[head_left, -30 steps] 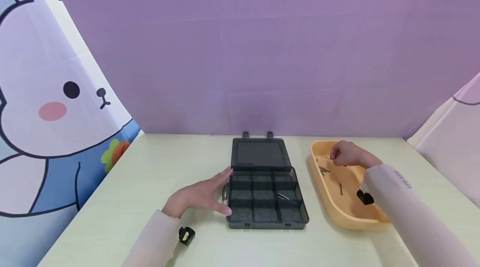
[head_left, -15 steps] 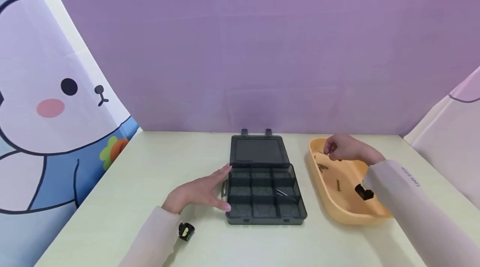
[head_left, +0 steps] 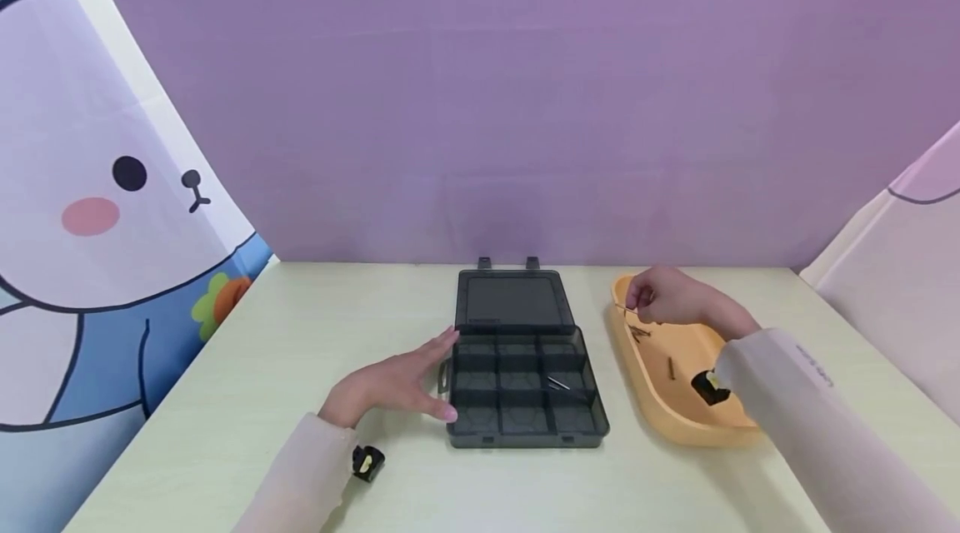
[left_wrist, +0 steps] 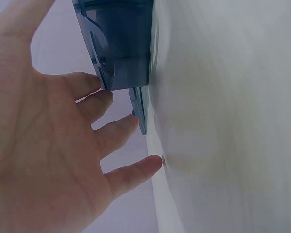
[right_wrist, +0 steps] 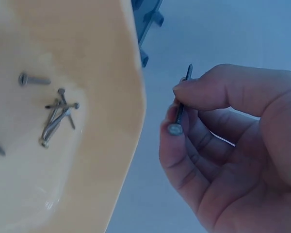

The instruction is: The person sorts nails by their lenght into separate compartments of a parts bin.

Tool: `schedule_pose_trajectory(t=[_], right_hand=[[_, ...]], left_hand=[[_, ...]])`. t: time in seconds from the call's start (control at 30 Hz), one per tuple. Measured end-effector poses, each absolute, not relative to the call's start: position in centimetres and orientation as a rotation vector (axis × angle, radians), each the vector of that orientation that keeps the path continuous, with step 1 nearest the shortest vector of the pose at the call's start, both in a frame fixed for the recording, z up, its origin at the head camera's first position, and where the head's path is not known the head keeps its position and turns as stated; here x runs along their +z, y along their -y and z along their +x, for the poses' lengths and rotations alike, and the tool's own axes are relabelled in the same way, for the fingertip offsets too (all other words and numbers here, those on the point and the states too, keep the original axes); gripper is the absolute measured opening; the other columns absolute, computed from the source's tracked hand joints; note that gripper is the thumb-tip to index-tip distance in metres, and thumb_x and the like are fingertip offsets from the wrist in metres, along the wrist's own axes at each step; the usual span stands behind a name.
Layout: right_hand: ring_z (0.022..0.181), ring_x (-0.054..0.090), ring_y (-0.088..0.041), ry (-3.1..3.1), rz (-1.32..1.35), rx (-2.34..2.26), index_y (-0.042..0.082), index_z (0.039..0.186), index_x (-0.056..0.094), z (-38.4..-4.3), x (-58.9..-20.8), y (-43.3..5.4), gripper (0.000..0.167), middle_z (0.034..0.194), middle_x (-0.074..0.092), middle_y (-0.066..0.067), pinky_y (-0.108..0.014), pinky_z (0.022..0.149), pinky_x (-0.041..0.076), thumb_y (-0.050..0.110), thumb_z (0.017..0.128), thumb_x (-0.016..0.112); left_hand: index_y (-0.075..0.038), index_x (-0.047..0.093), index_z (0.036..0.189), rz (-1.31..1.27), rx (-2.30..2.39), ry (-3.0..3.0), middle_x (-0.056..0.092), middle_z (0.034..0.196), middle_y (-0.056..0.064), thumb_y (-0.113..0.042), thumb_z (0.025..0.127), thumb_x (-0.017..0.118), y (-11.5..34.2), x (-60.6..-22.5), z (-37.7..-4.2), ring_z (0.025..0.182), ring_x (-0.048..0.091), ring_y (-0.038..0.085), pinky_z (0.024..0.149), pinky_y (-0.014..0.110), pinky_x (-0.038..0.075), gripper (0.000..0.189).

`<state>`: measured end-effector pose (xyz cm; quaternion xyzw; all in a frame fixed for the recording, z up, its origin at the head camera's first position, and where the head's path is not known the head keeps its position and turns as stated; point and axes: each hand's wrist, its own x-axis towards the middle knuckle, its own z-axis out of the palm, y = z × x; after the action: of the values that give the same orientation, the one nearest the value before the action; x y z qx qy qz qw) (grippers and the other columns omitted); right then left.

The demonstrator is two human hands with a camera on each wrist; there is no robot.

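Observation:
My right hand (head_left: 675,300) pinches a nail (right_wrist: 180,112) between thumb and fingers, above the far end of the orange tray (head_left: 686,426). The nail's flat head and pointed tip both show in the right wrist view. Left of centre, my left hand (head_left: 393,383) is spread with straight fingers against the left side of a dark translucent compartment box (head_left: 525,440). Its lid (head_left: 513,298) lies back, away from me. A few shiny nails (head_left: 558,384) rest in the middle-row right compartment. Inside the tray lie a small pile of nails (right_wrist: 58,119) and a separate screw (right_wrist: 34,79).
The pale tabletop (head_left: 360,300) runs back to a purple cloth backdrop (head_left: 480,100). A gap of table separates box and tray. At the left hangs a cartoon-print cloth (head_left: 150,291). Each wrist carries a small black device, such as the left one (head_left: 367,463).
My right hand has risen slightly and moved left towards the tray's far left edge, with the nail held. The left hand stays against the box. The head view has shifted a little.

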<state>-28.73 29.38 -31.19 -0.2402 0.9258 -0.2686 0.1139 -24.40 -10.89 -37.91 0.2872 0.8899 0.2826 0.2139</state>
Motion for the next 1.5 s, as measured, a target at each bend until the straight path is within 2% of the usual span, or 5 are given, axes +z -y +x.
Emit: schedule_pose_trajectory(t=[0.13,0.43,0.67,1.1,1.5], right_hand=[[0.060,0.045,-0.013,-2.711,-0.716,-0.796,0.001,0.086,0.062,-28.2,-31.0,-28.7,0.016,0.076,0.058,-0.005,-0.027,0.055,0.040,-0.010,0.078,0.054],[0.062,0.051,-0.013,-2.698,-0.739,-0.806,0.002,0.086,0.062,-27.1,-31.0,-27.0,0.016,0.077,0.060,-0.008,-0.026,0.055,0.045,-0.009,0.077,0.055],[0.065,0.049,-0.012,-2.733,-0.811,-0.762,0.004,0.084,0.063,-26.6,-31.3,-25.6,0.016,0.074,0.058,-0.001,-0.024,0.058,0.045,-0.009,0.076,0.058],[0.062,0.047,-0.011,-2.729,-0.855,-0.788,0.002,0.084,0.063,-26.0,-32.3,-23.7,0.015,0.068,0.055,0.002,-0.022,0.057,0.042,-0.010,0.076,0.057],[0.069,0.049,-0.014,-2.722,-0.754,-0.827,0.001,0.088,0.063,-25.0,-33.9,-21.7,0.014,0.075,0.057,-0.002,-0.025,0.061,0.046,-0.009,0.079,0.061]], left_hand=[[-0.008,0.002,0.154,0.807,0.789,-2.463,-0.001,0.161,0.012,-0.049,0.078,0.074,10.9,-37.8,-24.4,0.147,0.009,0.035,0.115,0.055,0.021,0.113],[-0.009,0.002,0.154,0.810,0.785,-2.456,-0.002,0.161,0.011,-0.053,0.077,0.073,10.9,-38.1,-24.6,0.147,0.008,0.033,0.115,0.053,0.022,0.114],[-0.009,0.002,0.154,0.806,0.806,-2.455,-0.001,0.161,0.011,-0.052,0.077,0.074,11.0,-38.2,-24.4,0.147,0.010,0.034,0.115,0.054,0.022,0.114],[-0.008,0.002,0.154,0.811,0.806,-2.456,-0.001,0.161,0.011,-0.051,0.077,0.074,10.9,-38.3,-24.4,0.147,0.008,0.032,0.116,0.053,0.020,0.114],[-0.009,0.003,0.154,0.790,0.804,-2.462,-0.001,0.161,0.010,-0.049,0.077,0.075,10.9,-38.3,-24.4,0.147,0.008,0.032,0.116,0.052,0.021,0.113]])
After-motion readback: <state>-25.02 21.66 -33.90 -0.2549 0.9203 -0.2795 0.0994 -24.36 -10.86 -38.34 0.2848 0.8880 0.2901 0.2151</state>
